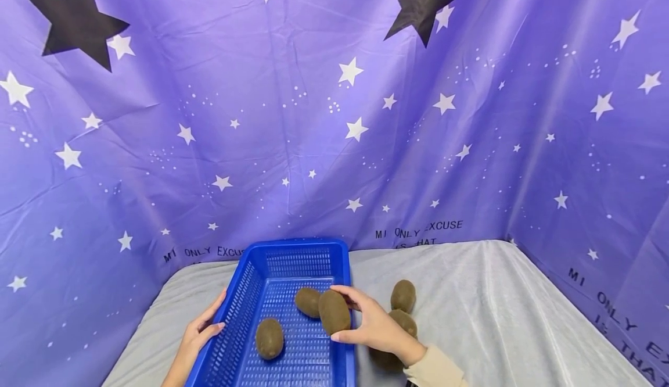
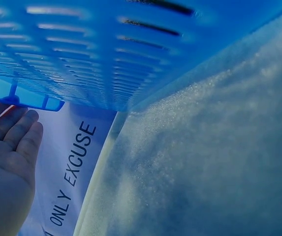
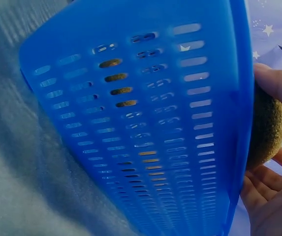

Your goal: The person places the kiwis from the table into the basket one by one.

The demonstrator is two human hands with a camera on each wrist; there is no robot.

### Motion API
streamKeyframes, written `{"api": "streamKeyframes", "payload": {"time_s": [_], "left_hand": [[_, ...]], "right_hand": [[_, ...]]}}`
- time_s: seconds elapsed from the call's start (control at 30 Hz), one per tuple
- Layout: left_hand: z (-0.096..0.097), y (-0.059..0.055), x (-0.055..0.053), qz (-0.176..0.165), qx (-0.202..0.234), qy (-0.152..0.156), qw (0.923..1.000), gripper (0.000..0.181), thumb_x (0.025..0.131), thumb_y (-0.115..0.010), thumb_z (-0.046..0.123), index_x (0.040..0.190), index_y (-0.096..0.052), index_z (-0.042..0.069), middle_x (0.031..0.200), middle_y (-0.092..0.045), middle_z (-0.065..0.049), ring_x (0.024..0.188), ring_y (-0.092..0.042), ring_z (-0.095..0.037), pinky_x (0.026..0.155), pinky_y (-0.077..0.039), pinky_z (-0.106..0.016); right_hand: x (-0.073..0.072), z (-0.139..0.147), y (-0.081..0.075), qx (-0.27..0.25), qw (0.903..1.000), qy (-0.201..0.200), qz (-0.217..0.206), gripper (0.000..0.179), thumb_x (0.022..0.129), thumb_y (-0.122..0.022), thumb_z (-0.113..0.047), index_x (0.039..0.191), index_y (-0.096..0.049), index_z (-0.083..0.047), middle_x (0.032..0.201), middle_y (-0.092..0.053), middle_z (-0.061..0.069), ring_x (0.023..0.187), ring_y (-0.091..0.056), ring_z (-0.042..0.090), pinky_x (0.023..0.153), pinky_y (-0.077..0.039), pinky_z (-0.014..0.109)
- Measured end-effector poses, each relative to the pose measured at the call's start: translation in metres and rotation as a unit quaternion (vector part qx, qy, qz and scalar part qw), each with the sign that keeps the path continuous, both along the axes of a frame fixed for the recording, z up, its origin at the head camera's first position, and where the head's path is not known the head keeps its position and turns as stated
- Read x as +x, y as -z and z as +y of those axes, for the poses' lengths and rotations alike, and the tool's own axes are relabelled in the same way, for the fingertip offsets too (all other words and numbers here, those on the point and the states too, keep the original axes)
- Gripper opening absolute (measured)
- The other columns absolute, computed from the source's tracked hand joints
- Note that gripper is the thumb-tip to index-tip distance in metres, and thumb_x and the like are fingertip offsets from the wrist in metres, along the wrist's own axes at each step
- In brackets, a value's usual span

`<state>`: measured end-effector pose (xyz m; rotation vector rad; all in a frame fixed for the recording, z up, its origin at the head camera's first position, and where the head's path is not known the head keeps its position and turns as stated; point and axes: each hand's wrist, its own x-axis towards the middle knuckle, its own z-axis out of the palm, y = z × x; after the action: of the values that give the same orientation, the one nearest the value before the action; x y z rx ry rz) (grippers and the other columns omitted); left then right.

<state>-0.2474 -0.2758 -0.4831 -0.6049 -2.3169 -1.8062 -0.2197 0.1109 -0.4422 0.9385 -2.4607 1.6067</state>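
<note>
A blue plastic basket (image 1: pixel 342 259) with slotted walls stands in the middle of the head view. My right hand (image 1: pixel 373 323) holds a brown, fuzzy kiwi (image 1: pixel 334 313) over the basket's right rim, thumb on one end and fingers on the other. In the right wrist view the same kiwi (image 3: pixel 268 130) shows just past the rim. Inside the basket are two more kiwis, one at the left (image 1: pixel 269 339) and one near the middle (image 1: pixel 307 302), partly behind the held one. My left hand (image 1: pixel 195 337) grips the basket's left rim; its fingers (image 2: pixel 27 135) reach under the lip.
To the right of the basket, several kiwis (image 1: pixel 403 296) lie on the grey cloth (image 1: pixel 502 317), some partly hidden by my right hand and sleeve. A purple curtain (image 1: pixel 292 160) with stars and printed words hangs behind and along both sides.
</note>
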Motion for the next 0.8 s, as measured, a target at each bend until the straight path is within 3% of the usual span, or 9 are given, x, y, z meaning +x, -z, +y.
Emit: {"api": "streamKeyframes", "payload": {"time_s": [0.23,0.43,0.5,0.63,0.8], "left_hand": [[0.0,0.0,0.0,-0.016,-0.027,-0.021,0.9993,0.054,0.093,-0.049,0.004,0.144,-0.032,-0.003,0.145,-0.034,0.012,0.121,-0.032,0.019,0.089,-0.033,-0.004],[-0.001,-0.001,0.002,-0.051,-0.044,-0.035,0.9971,0.056,0.095,-0.05,0.01,0.146,-0.03,0.0,0.148,-0.029,0.004,0.116,-0.03,0.024,0.084,-0.038,-0.007],[-0.001,0.0,0.002,-0.05,-0.04,-0.03,0.9975,0.056,0.095,-0.05,0.009,0.146,-0.029,-0.001,0.148,-0.029,0.005,0.117,-0.03,0.023,0.085,-0.037,-0.006],[0.0,0.0,0.001,-0.044,-0.032,-0.022,0.9983,0.056,0.095,-0.049,0.008,0.145,-0.028,-0.003,0.142,-0.032,0.02,0.118,-0.03,0.022,0.086,-0.037,-0.006],[0.001,-0.001,0.0,-0.047,-0.035,-0.026,0.9979,0.056,0.095,-0.05,0.009,0.145,-0.029,-0.003,0.142,-0.032,0.02,0.117,-0.031,0.023,0.084,-0.039,-0.008]], "right_hand": [[0.0,-0.001,0.003,0.001,1.0,0.002,0.008,0.074,0.076,-0.079,-0.029,0.139,-0.042,-0.018,0.135,-0.05,0.002,0.115,-0.052,0.015,0.098,-0.042,0.028],[0.001,-0.002,0.002,0.008,0.9999,-0.007,-0.005,0.074,0.078,-0.077,-0.029,0.14,-0.041,-0.009,0.137,-0.049,0.002,0.119,-0.05,0.018,0.1,-0.041,0.031],[0.002,-0.001,0.002,0.001,0.9999,-0.009,-0.011,0.072,0.079,-0.076,-0.026,0.14,-0.041,-0.007,0.137,-0.048,0.003,0.121,-0.049,0.021,0.101,-0.04,0.032],[0.004,0.005,0.005,-0.029,0.9992,-0.01,-0.026,0.064,0.083,-0.072,-0.021,0.138,-0.043,-0.009,0.136,-0.05,0.005,0.12,-0.05,0.024,0.102,-0.04,0.031],[0.007,0.02,0.011,-0.063,0.9979,0.0,-0.011,0.052,0.086,-0.069,-0.017,0.133,-0.048,-0.006,0.131,-0.054,0.015,0.117,-0.053,0.028,0.098,-0.043,0.033]]}}
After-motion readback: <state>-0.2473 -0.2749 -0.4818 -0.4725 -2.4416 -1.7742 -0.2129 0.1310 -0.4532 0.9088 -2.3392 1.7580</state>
